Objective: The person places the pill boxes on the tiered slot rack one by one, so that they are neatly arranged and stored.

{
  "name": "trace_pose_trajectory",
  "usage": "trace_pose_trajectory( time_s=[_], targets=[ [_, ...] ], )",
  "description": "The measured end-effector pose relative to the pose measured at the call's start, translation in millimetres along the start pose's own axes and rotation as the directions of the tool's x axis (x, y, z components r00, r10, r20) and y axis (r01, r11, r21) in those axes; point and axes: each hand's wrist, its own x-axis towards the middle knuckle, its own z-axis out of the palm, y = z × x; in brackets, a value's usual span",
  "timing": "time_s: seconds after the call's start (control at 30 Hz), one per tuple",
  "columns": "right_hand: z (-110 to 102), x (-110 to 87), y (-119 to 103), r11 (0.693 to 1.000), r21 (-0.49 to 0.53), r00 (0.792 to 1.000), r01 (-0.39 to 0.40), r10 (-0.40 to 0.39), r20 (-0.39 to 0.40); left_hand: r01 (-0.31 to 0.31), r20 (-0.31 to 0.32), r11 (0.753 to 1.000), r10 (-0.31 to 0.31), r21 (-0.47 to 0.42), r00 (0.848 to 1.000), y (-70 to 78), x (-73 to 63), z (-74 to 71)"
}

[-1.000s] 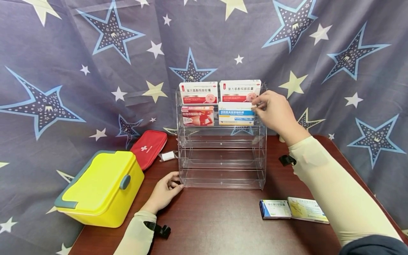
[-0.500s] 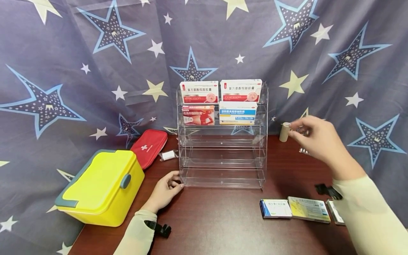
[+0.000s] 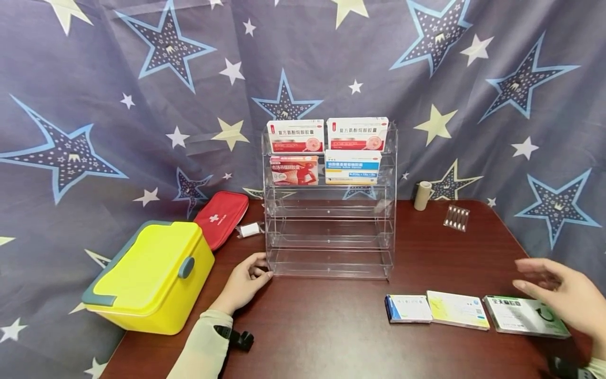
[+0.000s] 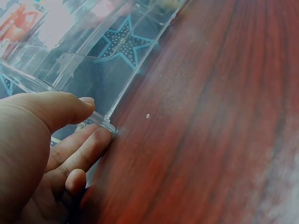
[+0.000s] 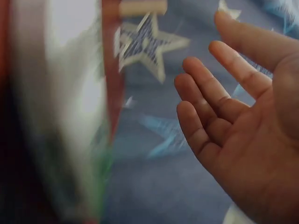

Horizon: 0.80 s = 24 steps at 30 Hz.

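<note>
A clear tiered display rack [image 3: 331,270] stands on the table. My left hand [image 3: 242,284] pinches its lower left corner; in the left wrist view the thumb lies over the plastic edge, fingers below. Two white-and-red medicine boxes [image 3: 296,137] fill the top tier. Below them sit a red medicine box [image 3: 294,171] and a blue-and-white medicine box [image 3: 352,167]. My right hand [image 3: 565,295] hovers by a green-and-white medicine box [image 3: 523,318], fingers loosely extended and holding nothing. Left of that box lie a yellow medicine box [image 3: 456,309] and a small blue-edged medicine box [image 3: 409,308].
A yellow lidded box [image 3: 151,273] stands at the left, beside a red first-aid pouch [image 3: 221,220] and a small white wrapped packet [image 3: 250,230]. Back right are a beige roll [image 3: 423,196] and a blister-like clear pack [image 3: 456,218]. A star-patterned curtain [image 3: 379,68] hangs behind.
My right hand has let go of the blue-and-white box in the second tier. It has swung right and down toward the green-and-white box. The left hand stays at the rack's corner.
</note>
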Motion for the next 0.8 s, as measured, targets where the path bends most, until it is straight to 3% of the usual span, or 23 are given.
trace_pose_trajectory(
  time_s=[0.13, 0.3, 0.5, 0.8],
  targets=[
    [6.0, -22.4, 37.4, 0.998, 0.0, 0.998, -0.056, 0.056, 0.002, 0.012, 0.008, 1.0, -0.012, 0.0, 1.0, -6.4, 2.3, 1.3],
    [9.3, -36.0, 63.4, 0.996, 0.022, 0.995, -0.09, 0.089, 0.036, 0.018, -0.006, 1.0, -0.018, 0.004, 1.0, -33.1, 8.4, 6.2],
    [13.6, -42.4, 72.8, 0.996, 0.023, 0.996, -0.083, 0.082, 0.023, 0.008, -0.005, 1.0, -0.008, -0.016, 1.0, -49.6, 11.1, 7.0],
    [14.8, -40.9, 70.2, 0.981, -0.105, 0.975, -0.163, 0.176, 0.138, -0.012, 0.001, 1.0, 0.012, -0.023, 1.0, -49.9, 11.6, 5.4]
  ],
)
